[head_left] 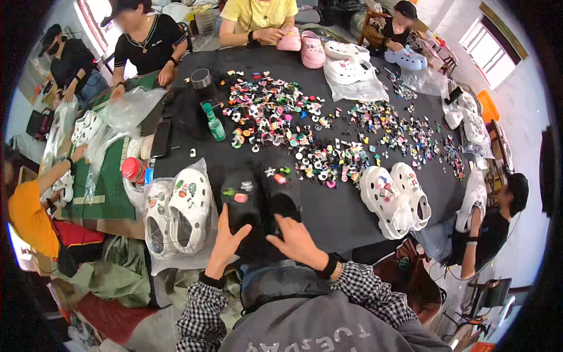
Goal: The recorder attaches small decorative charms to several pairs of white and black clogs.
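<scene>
Head view. A pair of black clogs lies side by side at the lower centre of the frame, on a black table (334, 220). The left clog (230, 190) bears green, pink and white charms on its toe; the right clog (287, 192) also carries small coloured charms. The left hand (224, 242) is beside the left clog, fingers along its outer edge and thumb spread wide across toward the heel. The right hand (300, 242) is at the heel of the right clog, forefinger and thumb apart; whether its fingertips press on the clog cannot be told. Both sleeves (363, 287) are checked black and white.

Left of the black clogs, a decorated white pair (203, 199) sits on clear plastic; a second white pair (384, 196) stands right of centre. Loose charms (272, 111) cover the middle of the table, spreading toward the right. A green bottle (214, 126) stands upright at their left edge, below a round tin (200, 79); a red-lidded jar (134, 170) is at centre left. At the top, a person in yellow (255, 20) handles a pink clog (288, 40); at upper left, a person in black (149, 50) reaches toward plastic bags (135, 108).
</scene>
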Motion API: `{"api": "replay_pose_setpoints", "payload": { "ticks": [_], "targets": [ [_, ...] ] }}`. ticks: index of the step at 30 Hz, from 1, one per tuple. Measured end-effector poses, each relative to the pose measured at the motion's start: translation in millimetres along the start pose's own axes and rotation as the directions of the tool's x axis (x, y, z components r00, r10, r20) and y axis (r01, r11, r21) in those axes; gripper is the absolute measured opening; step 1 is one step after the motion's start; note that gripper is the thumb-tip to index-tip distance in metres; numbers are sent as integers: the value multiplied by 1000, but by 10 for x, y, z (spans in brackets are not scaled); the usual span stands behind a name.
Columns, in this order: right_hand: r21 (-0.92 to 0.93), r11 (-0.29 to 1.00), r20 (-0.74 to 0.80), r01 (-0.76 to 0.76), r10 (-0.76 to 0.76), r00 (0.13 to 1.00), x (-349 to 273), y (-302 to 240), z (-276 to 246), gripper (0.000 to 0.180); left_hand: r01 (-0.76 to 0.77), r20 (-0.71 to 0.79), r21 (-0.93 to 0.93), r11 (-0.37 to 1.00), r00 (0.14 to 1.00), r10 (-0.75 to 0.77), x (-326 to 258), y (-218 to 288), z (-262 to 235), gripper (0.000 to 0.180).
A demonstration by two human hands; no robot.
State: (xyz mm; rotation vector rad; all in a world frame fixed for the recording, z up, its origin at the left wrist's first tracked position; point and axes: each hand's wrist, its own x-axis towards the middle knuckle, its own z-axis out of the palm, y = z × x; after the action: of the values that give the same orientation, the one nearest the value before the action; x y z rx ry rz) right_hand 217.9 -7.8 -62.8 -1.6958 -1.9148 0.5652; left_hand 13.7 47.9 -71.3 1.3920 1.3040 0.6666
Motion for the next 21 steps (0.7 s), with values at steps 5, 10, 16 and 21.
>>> {"api": "replay_pose_setpoints", "payload": {
  "ticks": [5, 10, 16, 21],
  "targets": [
    [32, 999, 71, 16, -18, 997, -9, 43, 4, 61, -152, -62, 171, 974, 984, 164, 79, -282, 75, 83],
    [89, 992, 218, 91, -109, 970, -95, 5, -41, 60, -173, -212, 300, 938, 947, 243, 117, -352, 132, 63],
    [-264, 905, 409, 332, -207, 889, 213, -299, -466, 25, -247, -219, 336, 909, 918, 330, 150, -354, 53, 55],
    [430, -268, 259, 862, -878, -403, 1501, -1034, -599, 21, -384, 55, 119, 916, 923, 380, 138, 785, 1181, 47]
  ]
}}
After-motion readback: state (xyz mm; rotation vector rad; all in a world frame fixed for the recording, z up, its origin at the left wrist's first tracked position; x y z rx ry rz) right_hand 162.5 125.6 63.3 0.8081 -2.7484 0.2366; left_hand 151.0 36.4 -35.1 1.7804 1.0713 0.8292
